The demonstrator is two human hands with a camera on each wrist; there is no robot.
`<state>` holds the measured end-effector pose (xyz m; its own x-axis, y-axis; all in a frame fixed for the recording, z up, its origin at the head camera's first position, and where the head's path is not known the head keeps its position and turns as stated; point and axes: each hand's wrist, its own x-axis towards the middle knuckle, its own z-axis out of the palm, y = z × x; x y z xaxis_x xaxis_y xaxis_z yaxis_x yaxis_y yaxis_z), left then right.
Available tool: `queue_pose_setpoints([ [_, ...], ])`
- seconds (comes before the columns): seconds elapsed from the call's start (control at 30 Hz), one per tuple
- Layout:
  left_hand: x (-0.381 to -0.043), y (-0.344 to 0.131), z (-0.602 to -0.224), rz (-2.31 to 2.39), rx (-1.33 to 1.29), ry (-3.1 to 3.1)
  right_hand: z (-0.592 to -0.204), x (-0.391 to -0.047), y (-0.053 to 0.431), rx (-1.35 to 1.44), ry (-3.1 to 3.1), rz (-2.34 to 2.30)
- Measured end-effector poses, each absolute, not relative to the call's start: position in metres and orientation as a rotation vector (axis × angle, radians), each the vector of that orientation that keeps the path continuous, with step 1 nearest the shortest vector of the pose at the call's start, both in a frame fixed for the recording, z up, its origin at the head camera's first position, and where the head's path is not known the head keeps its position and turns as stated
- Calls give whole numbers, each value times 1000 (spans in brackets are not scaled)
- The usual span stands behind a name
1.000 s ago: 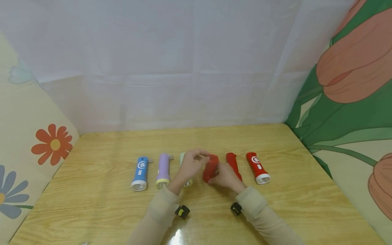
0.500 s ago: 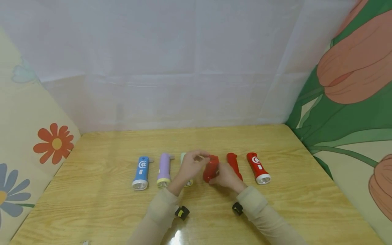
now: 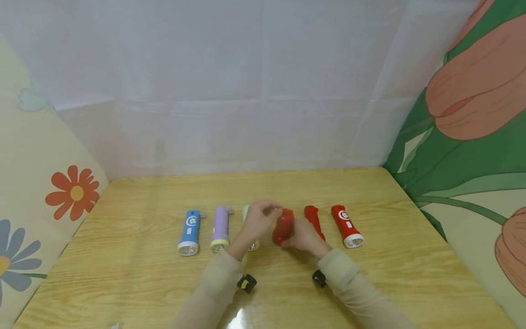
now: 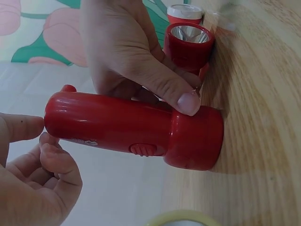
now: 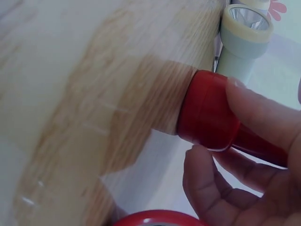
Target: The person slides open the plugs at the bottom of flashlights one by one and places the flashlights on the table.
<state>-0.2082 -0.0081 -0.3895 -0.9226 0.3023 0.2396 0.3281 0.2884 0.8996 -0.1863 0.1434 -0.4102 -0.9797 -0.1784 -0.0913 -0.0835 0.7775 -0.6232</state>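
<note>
A red flashlight [image 4: 108, 120] stands lens end down at the tabletop, slightly tilted, with a ribbed slide switch on its side and a small lug by its tail. My right hand [image 3: 305, 235] grips it around the head, the thumb pressed along the collar in the left wrist view. At the tail end, the thumb and a finger of my left hand [image 3: 259, 221] meet in a light pinch. The right wrist view shows the flashlight's red head [image 5: 209, 110] close by the wood; most of its body is hidden behind my right fingers there.
Left of the hands lie a blue flashlight [image 3: 190, 233], a purple one [image 3: 220, 226] and a mint-green one [image 5: 244, 37], partly covered by my left hand in the head view. Rightward lie another red flashlight [image 3: 313, 219] and a red one with a white rim [image 3: 346, 225].
Both hands stay on the red flashlight in nearly the same place. Only a slight shift of the left hand and wrist shows. The other flashlights have not moved.
</note>
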Motion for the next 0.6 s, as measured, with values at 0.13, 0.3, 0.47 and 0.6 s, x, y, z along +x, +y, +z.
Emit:
queue_pose_setpoints([
  [0.13,-209,-7,-390,-1757,-621,-2511,-410,-188,144,-206,2808,-980],
  [0.3,-210,-6,-390,-1774,-626,-2508,-411,-190,146,-221,2796,-986],
  [0.47,-210,-6,-389,-1781,-620,-2510,-411,-190,147,-230,2769,-985],
  [0.6,-211,-6,-386,-1766,-623,-2553,-410,-191,148,-237,2761,-991],
])
